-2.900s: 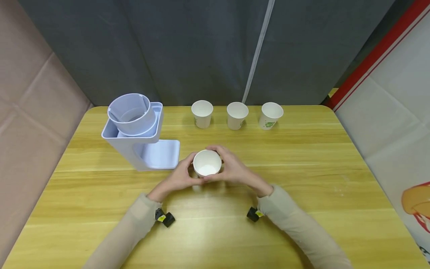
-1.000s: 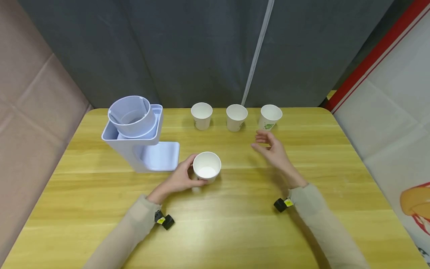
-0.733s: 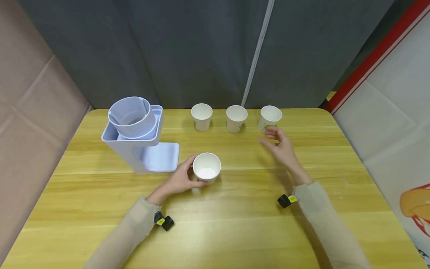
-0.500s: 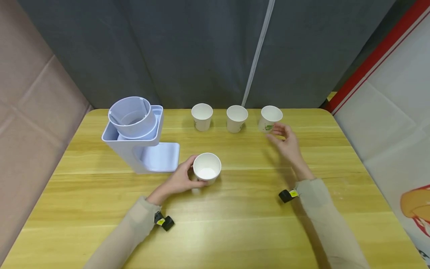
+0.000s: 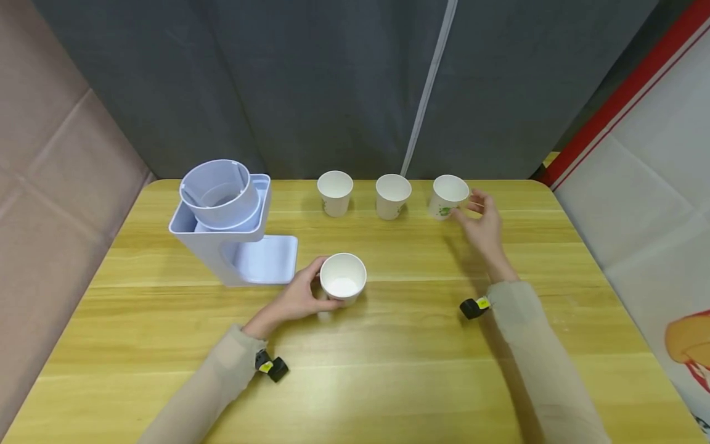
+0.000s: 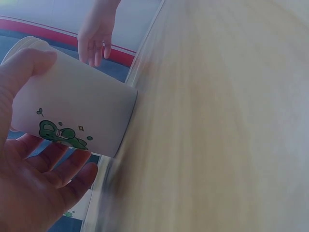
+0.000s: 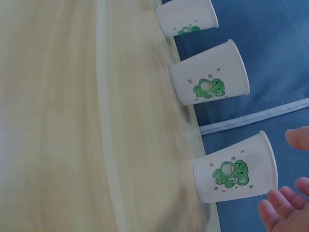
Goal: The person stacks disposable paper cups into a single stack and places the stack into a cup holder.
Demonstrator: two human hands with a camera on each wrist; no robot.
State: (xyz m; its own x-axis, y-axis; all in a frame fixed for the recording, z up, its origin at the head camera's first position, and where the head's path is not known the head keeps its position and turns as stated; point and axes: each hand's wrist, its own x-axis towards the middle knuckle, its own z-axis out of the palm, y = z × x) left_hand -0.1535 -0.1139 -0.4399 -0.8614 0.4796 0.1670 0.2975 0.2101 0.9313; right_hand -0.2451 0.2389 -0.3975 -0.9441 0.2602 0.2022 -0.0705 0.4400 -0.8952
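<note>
My left hand (image 5: 301,293) holds a white paper cup (image 5: 344,279) that stands upright on the table, thumb on the near side. In the left wrist view this cup (image 6: 72,104) shows a green bear print; the thumb rests near its rim and the fingers curve along the other side. My right hand (image 5: 484,229) is at the right-hand paper cup (image 5: 448,196) of the back row, fingers spread beside it. The right wrist view shows its thumb and fingers parted near the rim of that cup (image 7: 241,166), with a gap visible.
Two more paper cups, the middle one (image 5: 392,196) and the left one (image 5: 335,193), stand along the table's back edge. On the left is a pale lilac plastic stand (image 5: 222,243) with a round container (image 5: 219,194) on top and a flat base (image 5: 272,259). A dark curtain (image 5: 333,86) hangs behind.
My right hand has let go of the front cup and moved right and away from me, to the right-hand back cup. My left hand stays at the front cup.
</note>
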